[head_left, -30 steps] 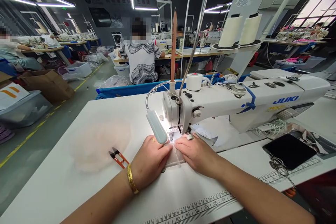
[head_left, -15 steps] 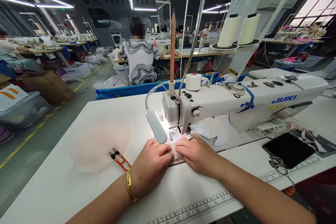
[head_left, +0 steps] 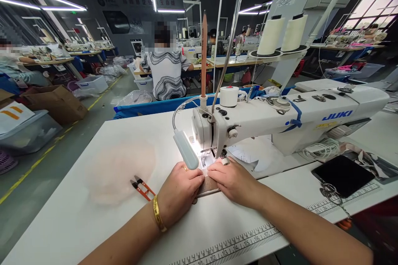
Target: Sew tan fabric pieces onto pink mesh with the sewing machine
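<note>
At the white sewing machine, my left hand and my right hand lie on either side of the needle area. Between their fingertips is a small piece of thin pale fabric, mostly covered by the fingers. Both hands have their fingers curled and pressed down on its edges, close in front of the presser foot. A grey lamp shines on this spot from the left. Orange thread snips lie left of my left wrist. A pile of sheer pale pink fabric rests farther left.
A black phone-like slab and keys lie on the right. A ruler strip runs along the table's front edge. White cut pieces sit under the machine arm. Thread cones stand behind. A co-worker sits ahead.
The fabric between my fingers has moved forward toward the needle, baring more of the brownish surface in front. My left hand has shifted slightly; my right hand is nearly in place.
</note>
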`<action>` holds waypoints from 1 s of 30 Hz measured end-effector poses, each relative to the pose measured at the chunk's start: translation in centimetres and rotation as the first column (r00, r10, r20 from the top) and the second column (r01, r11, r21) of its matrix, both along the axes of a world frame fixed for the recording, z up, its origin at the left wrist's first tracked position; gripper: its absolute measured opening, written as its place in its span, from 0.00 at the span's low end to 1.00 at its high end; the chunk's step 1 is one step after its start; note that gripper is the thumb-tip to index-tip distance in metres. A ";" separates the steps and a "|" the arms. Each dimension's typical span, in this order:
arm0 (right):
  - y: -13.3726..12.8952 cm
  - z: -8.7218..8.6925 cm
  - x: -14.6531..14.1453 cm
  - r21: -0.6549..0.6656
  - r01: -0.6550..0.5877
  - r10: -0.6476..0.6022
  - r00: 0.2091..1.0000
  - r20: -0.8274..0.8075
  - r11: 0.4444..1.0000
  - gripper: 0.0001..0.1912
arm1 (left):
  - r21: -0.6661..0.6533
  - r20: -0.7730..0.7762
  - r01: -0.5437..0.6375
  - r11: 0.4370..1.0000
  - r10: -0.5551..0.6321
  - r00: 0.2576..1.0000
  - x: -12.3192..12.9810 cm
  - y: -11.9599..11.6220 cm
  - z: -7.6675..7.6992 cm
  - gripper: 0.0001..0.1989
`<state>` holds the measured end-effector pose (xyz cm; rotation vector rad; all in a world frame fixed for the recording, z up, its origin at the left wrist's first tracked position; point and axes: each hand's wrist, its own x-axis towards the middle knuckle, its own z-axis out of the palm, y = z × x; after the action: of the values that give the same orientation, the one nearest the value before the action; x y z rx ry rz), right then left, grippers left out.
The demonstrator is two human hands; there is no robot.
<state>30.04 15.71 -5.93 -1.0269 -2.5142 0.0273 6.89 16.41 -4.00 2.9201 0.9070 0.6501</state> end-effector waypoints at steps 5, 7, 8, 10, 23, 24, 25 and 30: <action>0.3 0.0 -0.1 -0.049 0.075 -0.074 0.997 0.008 0.996 0.18 | 0.006 0.024 -0.015 1.000 0.015 1.000 0.2 0.8 -0.3 0.15; 0.4 0.1 -0.3 -0.054 0.113 -0.113 0.994 0.014 0.992 0.18 | 0.022 0.022 -0.027 0.999 0.026 0.999 0.2 1.2 -0.5 0.15; 0.5 0.2 -0.3 -0.054 0.131 -0.130 0.991 0.016 0.990 0.18 | 0.029 0.023 -0.033 0.999 0.033 0.999 0.2 1.4 -0.7 0.14; 0.5 0.5 -0.6 -0.063 0.157 -0.157 0.987 0.019 0.986 0.18 | 0.031 0.031 -0.052 0.998 0.051 0.998 0.2 1.7 -0.9 0.14; 0.5 -0.3 -0.4 -0.031 0.132 -0.133 0.990 -0.049 0.991 0.21 | 0.021 -0.068 -0.282 0.959 0.283 0.957 -0.8 1.6 -0.7 0.17; 0.5 -0.4 -0.5 -0.026 0.108 -0.109 0.992 -0.065 0.994 0.21 | 0.026 -0.090 -0.296 0.955 0.297 0.951 -0.7 1.4 -0.6 0.18; 0.4 -0.3 -0.6 -0.023 0.077 -0.079 0.994 -0.081 0.997 0.21 | 0.030 -0.117 -0.306 0.951 0.308 0.944 -0.7 1.0 -0.3 0.17; -0.5 0.7 -1.8 -0.015 -0.089 0.087 0.990 -0.107 0.996 0.17 | -0.092 -0.258 -0.230 0.969 0.200 0.945 -0.7 -1.5 2.3 0.10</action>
<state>28.25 15.20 -5.21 -0.8976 -2.4646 0.1303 6.22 14.88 -1.75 2.8592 1.2558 0.2258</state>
